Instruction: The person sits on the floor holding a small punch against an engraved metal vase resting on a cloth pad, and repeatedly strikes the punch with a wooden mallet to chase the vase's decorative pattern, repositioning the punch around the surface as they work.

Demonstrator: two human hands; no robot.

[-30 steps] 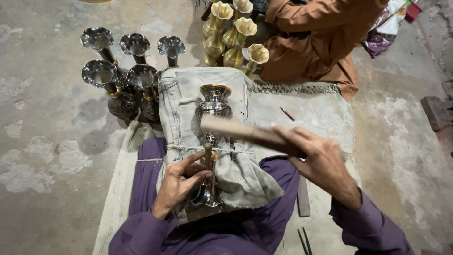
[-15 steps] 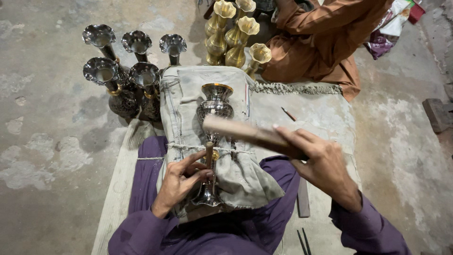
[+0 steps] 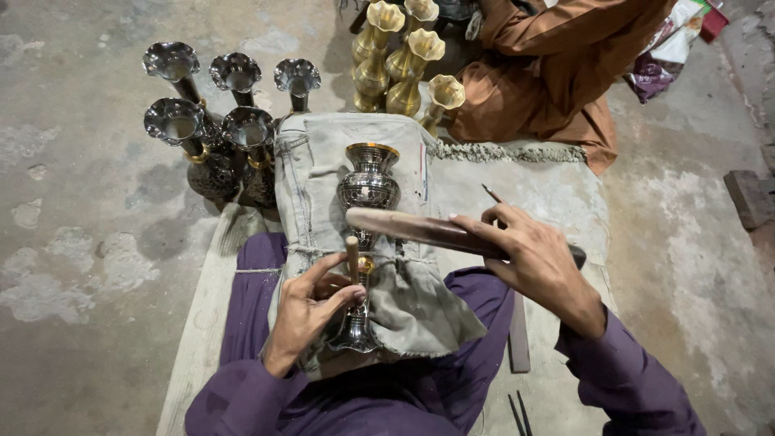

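You are sitting on a bare concrete floor [image 3: 73, 266], grey and mottled with pale worn patches, with a light mat [image 3: 557, 202] spread under you and a frayed edge running along its far side. Over your lap lies a folded grey cloth [image 3: 311, 182], and on it rests a silver engraved vase [image 3: 368, 190] with a gold rim, lying lengthwise away from you.

Your left hand [image 3: 311, 311] is clenched around the vase's lower stem near its foot, and its thumb and forefinger pinch a small wooden-headed punch [image 3: 353, 254] that stands upright against the metal. Your right hand [image 3: 537, 262] grips a long wooden stick [image 3: 420, 228] by its near end, holding it level across the vase, just above the punch.

Beyond your left hand, on the floor, stands a cluster of five dark silver vases [image 3: 214, 121] with fluted mouths. Straight ahead of both hands, past the cloth, four brass vases [image 3: 404, 56] stand close together. Beside them another person in brown clothing [image 3: 557, 73] sits at the mat's far edge. Near your right forearm a flat metal file [image 3: 518, 343] and two thin rods [image 3: 519, 413] lie on the mat, and a thin tool [image 3: 492, 194] lies just beyond your right hand.
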